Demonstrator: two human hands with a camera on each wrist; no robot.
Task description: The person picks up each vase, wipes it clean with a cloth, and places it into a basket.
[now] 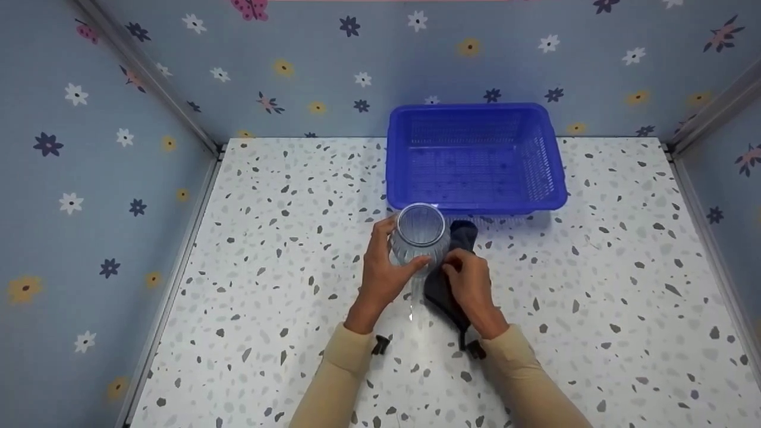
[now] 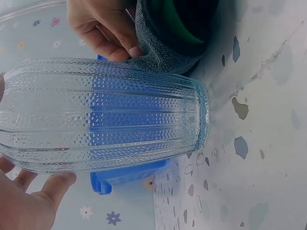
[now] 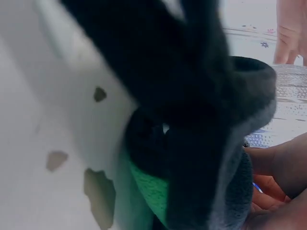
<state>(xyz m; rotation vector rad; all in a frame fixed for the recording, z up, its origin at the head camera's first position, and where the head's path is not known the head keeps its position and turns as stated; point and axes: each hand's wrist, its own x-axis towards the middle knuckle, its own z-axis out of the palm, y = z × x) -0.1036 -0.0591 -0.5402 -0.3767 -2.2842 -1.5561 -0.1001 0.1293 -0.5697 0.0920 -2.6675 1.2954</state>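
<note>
1. One left hand [image 1: 383,270] grips one clear ribbed glass jar [image 1: 420,238], fingers and thumb curled round its left and near sides. In the left wrist view the jar [image 2: 100,115] fills the frame, with the fingers [image 2: 45,194] of that hand along its lower edge.
2. The jar stands upright, mouth up, on the speckled table [image 1: 267,238], just in front of the basket's near left corner. Its wall carries vertical ribs and fine dots; no label or writing can be read on it.
3. One dark grey cloth [image 1: 455,267] lies against the jar's right side, touching it. Its far end rises beside the jar towards the basket and its near end trails to the table by the right wrist. In the right wrist view the cloth [image 3: 192,120] is folded, with a green patch inside the fold. No tag or print shows.
4. One right hand [image 1: 469,285] pinches the cloth, fingers curled on it and pressing it to the jar's right wall. The left wrist view shows this hand [image 2: 103,31] with its fingertips on the cloth [image 2: 165,43] where the cloth meets the glass.
5. One blue slotted plastic basket [image 1: 475,205] stands behind the jar and the cloth, against the flowered back wall [image 1: 380,65]. No brand shows on it.
6. Two beige sleeves, one on each forearm: left [image 1: 336,380], right [image 1: 529,380].
</note>
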